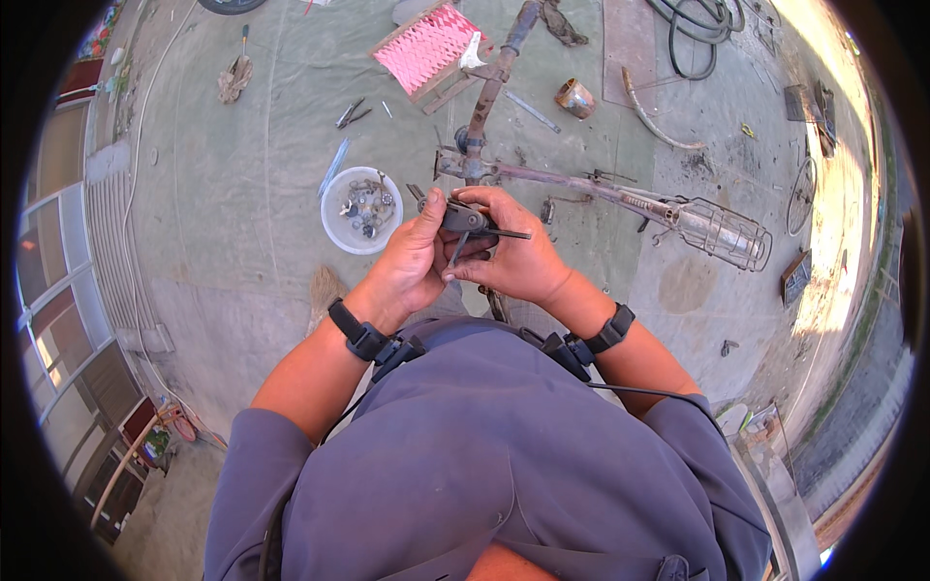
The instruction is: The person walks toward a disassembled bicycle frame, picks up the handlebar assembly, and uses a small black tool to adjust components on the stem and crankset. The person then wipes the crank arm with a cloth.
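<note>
In the upper left of the frame, a blue-handled tool lies on the ground. Right of it, above centre-left, are pliers, and below them a white bowl with small metal parts inside. At the centre, my left hand is closed around one side of a dark folding tool, thumb on top; narrow pieces stick out of it. My right hand grips its other side, fingers bent. Just beyond, a rusty bicycle frame reaches toward the right; a rusty can sits above it. Black hose lies coiled upper right.
</note>
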Motion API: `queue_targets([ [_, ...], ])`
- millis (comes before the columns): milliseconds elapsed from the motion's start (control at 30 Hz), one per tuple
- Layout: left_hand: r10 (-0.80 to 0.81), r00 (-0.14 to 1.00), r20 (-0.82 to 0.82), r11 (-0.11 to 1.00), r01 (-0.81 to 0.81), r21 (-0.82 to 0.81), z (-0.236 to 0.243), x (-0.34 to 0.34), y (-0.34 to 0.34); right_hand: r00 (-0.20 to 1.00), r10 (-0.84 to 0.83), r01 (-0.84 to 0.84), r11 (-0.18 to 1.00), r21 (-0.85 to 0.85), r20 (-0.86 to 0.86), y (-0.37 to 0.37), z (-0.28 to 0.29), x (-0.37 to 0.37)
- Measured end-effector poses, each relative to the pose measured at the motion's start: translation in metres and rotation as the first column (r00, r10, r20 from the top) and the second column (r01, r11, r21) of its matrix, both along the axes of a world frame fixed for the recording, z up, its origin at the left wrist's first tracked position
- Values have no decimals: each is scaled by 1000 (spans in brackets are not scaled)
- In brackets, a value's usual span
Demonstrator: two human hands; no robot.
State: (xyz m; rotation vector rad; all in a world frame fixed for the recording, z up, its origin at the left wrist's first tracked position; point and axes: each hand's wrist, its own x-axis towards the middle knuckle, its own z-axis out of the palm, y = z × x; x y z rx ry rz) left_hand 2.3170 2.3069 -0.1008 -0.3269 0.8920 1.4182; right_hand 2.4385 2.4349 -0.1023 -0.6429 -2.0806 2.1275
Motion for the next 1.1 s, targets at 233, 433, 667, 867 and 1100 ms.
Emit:
queue_targets([
  [233,52,998,20,999,-52,-13,2,1,2,998,-53,64,951,301,-42,0,-4,8],
  [433,-20,998,63,1000,20,-9,0,0,-6,999,-2,15,926,378,-35,6,-5,16],
  [667,-159,976,147,987,155,40,-13,-5,-26,966,-121,106,991,-79,-228,11,9,27],
  [867,-334,915,226,937,348,-23,-20,1,-40,992,-72,35,950,-312,-108,12,14,48],
  [1100,-680,732,-41,732,676,-83,-14,-18,-43,981,-192,184,919,-349,11,13,-3,55],
])
